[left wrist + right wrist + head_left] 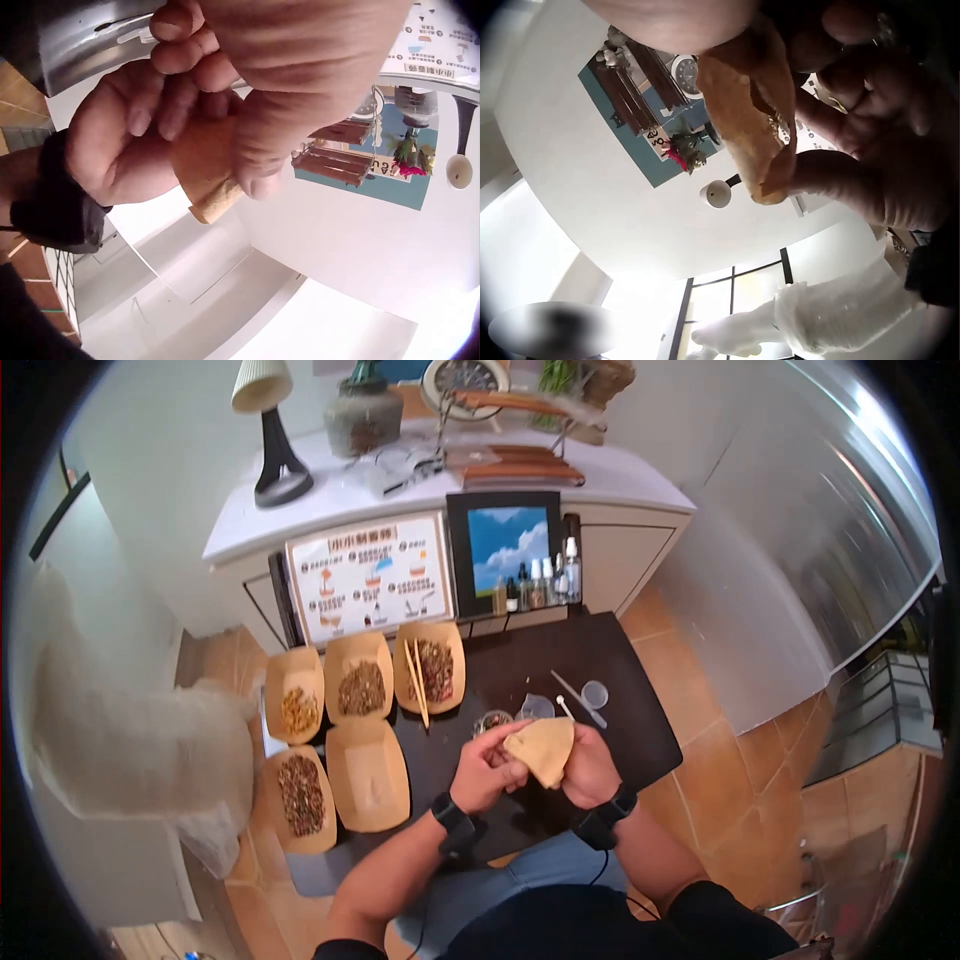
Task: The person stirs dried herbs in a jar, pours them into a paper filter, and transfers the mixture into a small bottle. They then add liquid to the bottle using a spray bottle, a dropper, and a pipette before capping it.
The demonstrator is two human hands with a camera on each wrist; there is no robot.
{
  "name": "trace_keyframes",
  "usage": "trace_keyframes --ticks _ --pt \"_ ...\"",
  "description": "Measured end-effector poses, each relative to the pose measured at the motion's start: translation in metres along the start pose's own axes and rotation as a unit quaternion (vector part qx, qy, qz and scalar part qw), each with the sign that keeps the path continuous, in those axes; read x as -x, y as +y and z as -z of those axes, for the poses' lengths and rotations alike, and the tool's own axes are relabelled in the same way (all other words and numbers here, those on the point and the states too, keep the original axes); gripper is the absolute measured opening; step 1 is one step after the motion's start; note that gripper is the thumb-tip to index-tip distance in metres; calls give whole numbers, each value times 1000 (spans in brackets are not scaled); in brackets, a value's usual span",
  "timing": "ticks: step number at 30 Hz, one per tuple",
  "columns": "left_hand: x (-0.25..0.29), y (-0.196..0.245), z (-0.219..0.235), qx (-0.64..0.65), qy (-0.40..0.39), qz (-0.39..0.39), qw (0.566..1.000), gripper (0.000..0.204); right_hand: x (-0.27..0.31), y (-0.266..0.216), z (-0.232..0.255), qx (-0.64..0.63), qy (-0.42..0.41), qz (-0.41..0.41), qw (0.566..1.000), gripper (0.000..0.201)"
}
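Note:
Over the front of the dark table, both hands hold a small tan paper pouch (545,748), folded to a wedge in the head view. My left hand (483,772) pinches its left edge between thumb and fingers. On the opposite side, my right hand (592,768) grips it, fingers partly hidden behind it. In the right wrist view the pouch (742,120) gapes along one side, with small bits showing in the slit. The left wrist view shows the left thumb against the pouch (206,161). Just beyond the hands are a glass jar (493,721) and a clear plastic funnel-like piece (537,706).
Paper trays stand at the left: one with yellow dried flowers (298,710), others with dried herbs (361,688). Wooden tongs (416,682) lie across one. A small clear cup (595,694) and a thin stick (578,697) lie at right. Small bottles (535,585) line the back.

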State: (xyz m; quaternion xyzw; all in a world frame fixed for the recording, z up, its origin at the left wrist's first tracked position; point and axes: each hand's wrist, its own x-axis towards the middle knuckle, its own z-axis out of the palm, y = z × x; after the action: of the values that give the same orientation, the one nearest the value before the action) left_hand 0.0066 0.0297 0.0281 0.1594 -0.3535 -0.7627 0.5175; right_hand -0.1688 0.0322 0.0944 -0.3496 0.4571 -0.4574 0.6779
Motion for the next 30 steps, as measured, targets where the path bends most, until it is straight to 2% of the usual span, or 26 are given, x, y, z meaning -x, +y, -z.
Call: trace_keyframes --ticks 2,6,9,13,15,19,21,25,27,28,30 --pt "-1 5 0 4 -9 2 1000 68 6 -7 -4 18 3 -8 1000 21" --pt "-2 4 3 33 -1 -15 999 67 7 -2 3 35 10 -17 999 19" --pt "-4 3 3 46 -3 1 999 59 6 -5 1 71 7 -20 997 18" --pt "-3 6 1 -13 -5 -7 1000 46 9 -6 2 169 24 -17 985 16" --pt "-2 9 -2 -35 -9 -8 999 42 11 -5 2 245 32 36 968 20" --pt "-2 6 -2 -39 -12 -7 999 40 13 -6 0 262 27 68 962 28" --pt "-2 4 -3 -38 5 8 999 42 12 -4 7 225 44 120 966 47" --pt "-3 -1 -1 -48 2 6 999 42 22 -6 15 176 28 159 971 50" --pt "-4 -3 -1 -54 4 7 999 41 25 -5 20 112 35 199 973 39" --pt "-4 -5 0 -50 7 7 999 41 29 -6 16 93 45 198 975 23" --pt "-5 -8 1 -47 4 1 999 41 31 -2 13 72 27 185 980 21"
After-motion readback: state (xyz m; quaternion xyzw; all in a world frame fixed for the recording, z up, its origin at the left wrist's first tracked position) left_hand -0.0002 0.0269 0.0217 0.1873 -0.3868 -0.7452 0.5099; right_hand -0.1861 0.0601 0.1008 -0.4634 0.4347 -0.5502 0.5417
